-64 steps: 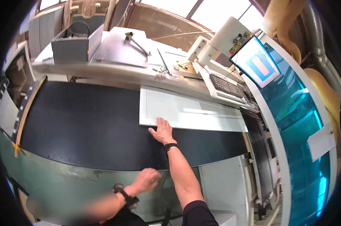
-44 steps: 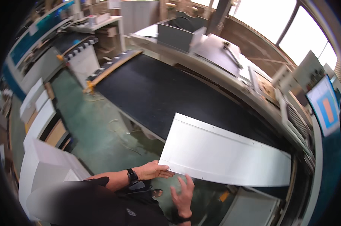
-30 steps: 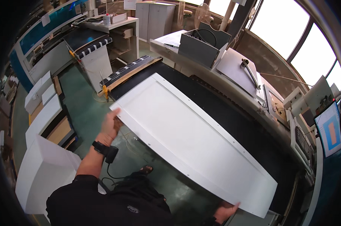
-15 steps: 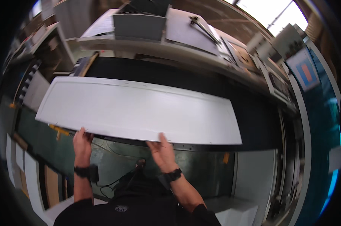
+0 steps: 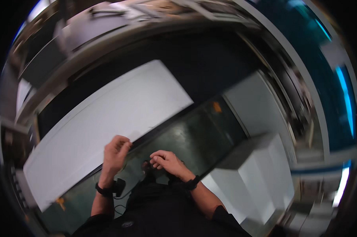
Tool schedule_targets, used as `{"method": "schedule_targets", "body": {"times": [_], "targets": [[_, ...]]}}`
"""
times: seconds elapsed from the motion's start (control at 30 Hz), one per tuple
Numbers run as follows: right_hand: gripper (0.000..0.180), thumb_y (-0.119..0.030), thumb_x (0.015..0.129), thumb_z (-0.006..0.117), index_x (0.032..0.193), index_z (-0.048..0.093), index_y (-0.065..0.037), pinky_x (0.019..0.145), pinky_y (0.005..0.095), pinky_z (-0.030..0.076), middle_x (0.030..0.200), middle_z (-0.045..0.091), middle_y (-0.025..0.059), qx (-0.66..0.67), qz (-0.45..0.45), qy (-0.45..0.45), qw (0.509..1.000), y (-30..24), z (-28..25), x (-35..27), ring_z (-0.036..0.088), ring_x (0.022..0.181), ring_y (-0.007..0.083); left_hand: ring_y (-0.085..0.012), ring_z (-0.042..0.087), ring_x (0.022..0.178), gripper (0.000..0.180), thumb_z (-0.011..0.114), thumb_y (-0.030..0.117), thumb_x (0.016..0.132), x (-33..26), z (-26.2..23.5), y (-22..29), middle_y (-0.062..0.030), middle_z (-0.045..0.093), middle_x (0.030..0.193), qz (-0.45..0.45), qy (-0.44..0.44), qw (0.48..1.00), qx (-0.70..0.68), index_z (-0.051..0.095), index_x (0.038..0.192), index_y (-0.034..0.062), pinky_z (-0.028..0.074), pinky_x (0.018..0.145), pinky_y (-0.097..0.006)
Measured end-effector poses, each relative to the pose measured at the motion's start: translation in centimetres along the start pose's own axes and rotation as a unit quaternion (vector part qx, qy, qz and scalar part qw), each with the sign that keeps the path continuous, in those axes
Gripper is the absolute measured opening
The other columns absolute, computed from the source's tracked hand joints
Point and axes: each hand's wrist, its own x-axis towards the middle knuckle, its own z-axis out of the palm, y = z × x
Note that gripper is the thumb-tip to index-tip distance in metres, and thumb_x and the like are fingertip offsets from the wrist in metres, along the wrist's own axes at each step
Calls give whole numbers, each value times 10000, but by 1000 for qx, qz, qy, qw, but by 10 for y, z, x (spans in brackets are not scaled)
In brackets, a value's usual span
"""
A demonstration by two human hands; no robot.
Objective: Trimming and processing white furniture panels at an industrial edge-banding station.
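Observation:
A long white panel (image 5: 115, 106) with a shallow line along its border lies on a black conveyor belt (image 5: 210, 59), slanting from lower left to upper right. My left hand (image 5: 115, 154) is at the panel's near edge, fingers curled in toward the thumb; nothing shows in its grip, and whether it touches the panel is unclear. Apart from the panel, my right hand (image 5: 167, 162) hangs over the floor in front of the belt. Its fingers are loosely bent and hold nothing.
White stacked panels (image 5: 261, 177) stand at the lower right, beside a pale machine side (image 5: 253, 102). A blue-green machine cover (image 5: 300, 59) rises at the right. Beyond the belt, a blurred worktop (image 5: 95, 27) carries loose items. An orange part (image 5: 217, 106) sits under the belt edge.
My view has swung to the right, bringing the white stack further in. The right hand has come off the panel's near edge; both hands have curled.

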Motion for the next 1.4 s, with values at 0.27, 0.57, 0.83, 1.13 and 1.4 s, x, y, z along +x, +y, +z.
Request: {"method": "schedule_targets", "body": {"times": [0.27, 0.57, 0.83, 1.13, 1.4], "targets": [[305, -299, 1041, 632, 1183, 667, -32, 751, 279, 574, 1028, 725, 84, 281, -14, 296, 913, 124, -159, -129, 703, 846, 145, -86, 586, 745, 58, 666, 25, 945, 60, 146, 24, -17, 641, 791, 78, -231, 959, 148, 678, 996, 0, 478, 678, -260], [158, -176, 983, 612, 954, 660, -28, 514, 278, 527, 798, 683, 89, 595, -43, 623, 506, 421, -341, -228, 655, 618, 168, -259, 765, 875, 212, 705, 104, 907, 25, 348, -4, -167, 765, 937, 66, -486, 790, 368, 718, 1094, 8, 580, 779, -353], [113, -41, 884, 610, 773, 632, -30, 426, 346, 482, 679, 640, 91, 596, 181, 595, 508, 584, -342, -223, 623, 515, 196, -228, 748, 948, 258, 692, 156, 933, 15, 469, -6, -133, 767, 1009, -101, -563, 695, 435, 710, 1142, 6, 576, 845, -350], [120, -214, 927, 533, 859, 512, -118, 464, 344, 322, 683, 379, -2, 719, 177, 569, 359, 828, -184, -111, 447, 561, 173, -165, 723, 1039, 256, 670, 78, 981, 47, 511, -150, -119, 763, 1077, -270, -596, 555, 513, 666, 1222, -10, 561, 924, -295], [467, -406, 851, 803, 1010, 620, -7, 555, 382, 504, 831, 626, 108, 543, 343, 723, 254, 897, -191, -20, 632, 687, 208, -177, 705, 1077, 258, 640, 33, 1002, 52, 547, -206, -133, 752, 1111, -347, -505, 530, 586, 644, 1255, -19, 558, 956, -316]]}}
